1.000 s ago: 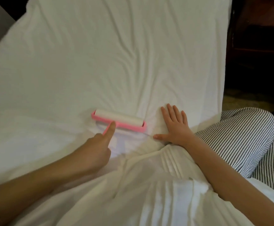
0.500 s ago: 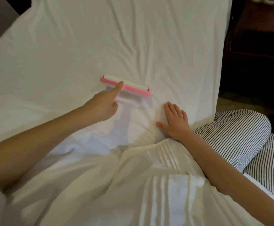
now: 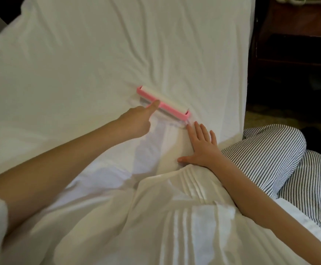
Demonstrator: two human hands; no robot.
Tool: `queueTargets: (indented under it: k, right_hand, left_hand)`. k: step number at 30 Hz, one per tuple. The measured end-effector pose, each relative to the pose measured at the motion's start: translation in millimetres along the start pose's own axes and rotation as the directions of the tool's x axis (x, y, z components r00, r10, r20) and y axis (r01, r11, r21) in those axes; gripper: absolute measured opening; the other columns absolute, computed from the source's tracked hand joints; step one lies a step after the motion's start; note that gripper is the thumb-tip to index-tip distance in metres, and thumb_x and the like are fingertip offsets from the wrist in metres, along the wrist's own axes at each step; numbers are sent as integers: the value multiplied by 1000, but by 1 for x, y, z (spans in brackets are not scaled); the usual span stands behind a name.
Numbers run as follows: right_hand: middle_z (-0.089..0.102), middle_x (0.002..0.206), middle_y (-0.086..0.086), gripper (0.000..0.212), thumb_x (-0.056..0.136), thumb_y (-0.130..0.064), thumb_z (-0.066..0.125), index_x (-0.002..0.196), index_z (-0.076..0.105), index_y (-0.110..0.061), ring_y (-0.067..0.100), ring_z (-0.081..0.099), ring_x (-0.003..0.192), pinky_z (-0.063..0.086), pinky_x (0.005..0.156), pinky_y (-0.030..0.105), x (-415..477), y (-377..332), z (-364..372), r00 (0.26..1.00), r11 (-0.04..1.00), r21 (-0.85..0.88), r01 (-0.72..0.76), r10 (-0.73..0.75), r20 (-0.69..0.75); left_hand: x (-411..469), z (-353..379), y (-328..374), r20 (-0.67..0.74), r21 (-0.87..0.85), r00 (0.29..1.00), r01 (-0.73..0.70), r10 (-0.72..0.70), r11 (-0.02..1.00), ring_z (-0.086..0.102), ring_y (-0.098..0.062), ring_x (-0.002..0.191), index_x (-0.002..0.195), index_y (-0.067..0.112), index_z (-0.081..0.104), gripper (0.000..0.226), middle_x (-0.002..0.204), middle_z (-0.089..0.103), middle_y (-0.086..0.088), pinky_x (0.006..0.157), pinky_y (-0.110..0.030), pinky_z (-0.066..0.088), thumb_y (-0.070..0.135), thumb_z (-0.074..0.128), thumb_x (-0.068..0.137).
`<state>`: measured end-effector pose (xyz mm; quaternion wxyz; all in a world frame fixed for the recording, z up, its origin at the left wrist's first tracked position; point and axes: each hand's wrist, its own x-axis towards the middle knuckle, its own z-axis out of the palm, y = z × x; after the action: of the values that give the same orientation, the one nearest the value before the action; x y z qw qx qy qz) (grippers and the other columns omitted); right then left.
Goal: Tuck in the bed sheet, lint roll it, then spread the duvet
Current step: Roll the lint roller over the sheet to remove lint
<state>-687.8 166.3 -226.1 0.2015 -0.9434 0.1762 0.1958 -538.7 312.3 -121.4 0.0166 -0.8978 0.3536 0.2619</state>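
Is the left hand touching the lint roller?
Touching. The head view shows the left hand with its forefinger laid straight onto the pink frame of the lint roller, with no gap between them.

1. This is a bedroom: a bed (image 3: 246,77) fills most of the view, its mattress covered by a wrinkled white bed sheet (image 3: 102,60).
2. A white duvet (image 3: 175,226) with stitched pleats lies bunched at the bed's near end.
3. A dark wooden nightstand (image 3: 297,20) stands just beside the bed's right edge.
4. A dim floor (image 3: 266,116) shows right of the bed, below the nightstand.
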Motion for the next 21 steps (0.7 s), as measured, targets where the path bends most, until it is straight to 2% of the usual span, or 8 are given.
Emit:
queueTargets:
  k: [4, 5, 7, 10, 12, 14, 17, 21]
  right_hand:
    - [-27, 154, 8, 123, 74, -63, 63, 146, -23, -12, 24, -22, 143, -12, 114, 43, -5, 3, 1, 997, 996, -43, -78, 79, 17]
    - [-27, 154, 8, 123, 74, -63, 63, 146, -23, -12, 24, -22, 143, -12, 114, 43, -6, 3, 1, 996, 996, -36, -79, 80, 24]
    - [-27, 154, 6, 121, 75, -62, 63, 146, -22, -14, 23, -22, 143, -11, 114, 44, -7, 2, -1, 996, 997, -12, -82, 82, 32]
    - [-26, 154, 5, 117, 77, -60, 62, 147, -20, -15, 22, -21, 143, -9, 115, 44, -7, 3, -1, 996, 997, 14, -82, 81, 29]
    - [-24, 155, 4, 111, 80, -59, 59, 148, -17, -16, 22, -20, 143, -9, 116, 43, -7, 3, -3, 997, 996, 30, -80, 80, 25]
    - [-21, 156, 3, 99, 86, -57, 53, 149, -13, -18, 22, -17, 144, -8, 116, 43, -8, 4, -4, 996, 995, 51, -87, 87, 2]
    - [-7, 159, 3, 80, 93, -52, 44, 151, 0, -17, 25, -7, 145, -5, 116, 43, -11, 7, -6, 990, 993, 59, -102, 108, -94]
    - [36, 146, 6, 58, 94, -42, 44, 142, 31, -12, 26, 25, 137, 8, 114, 36, -17, 14, -12, 929, 982, 105, -156, 182, -322]
  left_hand:
    - [-30, -9, 2, 99, 133, 993, 56, -69, 990, 50, -28, 111, 150, 32, 3, 68, 144, 36, -17, 73, -27, 42, 9, 35, 95]
    - [-42, -7, -1, 135, 163, 987, 64, -86, 985, 52, -26, 108, 151, 31, 4, 67, 144, 37, -15, 68, -24, 42, 9, 35, 95]
    - [-55, -2, -6, 176, 159, 978, 84, -112, 984, 51, -20, 83, 151, 31, 4, 68, 128, 47, -14, 53, -22, 35, 9, 35, 94]
    - [-31, 4, -2, 80, 56, 992, 95, -100, 994, 47, -20, 75, 150, 33, 0, 73, 107, 47, -12, 61, -28, 41, 7, 37, 93]
    - [2, 7, 7, -18, -3, 998, 68, -68, 998, 53, -31, 91, 150, 33, -1, 75, 117, 48, -17, 73, -34, 43, 5, 38, 93]
    - [35, 4, 14, -90, -68, 996, -2, -4, 998, 54, -35, 99, 150, 32, -1, 75, 120, 49, -22, 73, -33, 40, 6, 39, 93]
    - [57, -10, 14, -146, -135, 988, -67, 47, 989, 56, -35, 92, 151, 32, 4, 73, 104, 53, -21, 70, -32, 40, 7, 39, 92]
    - [13, -25, 14, -175, -68, 981, -101, 88, 993, 45, -25, 77, 150, 35, 5, 71, 87, 46, -10, 65, -28, 33, 10, 40, 93]
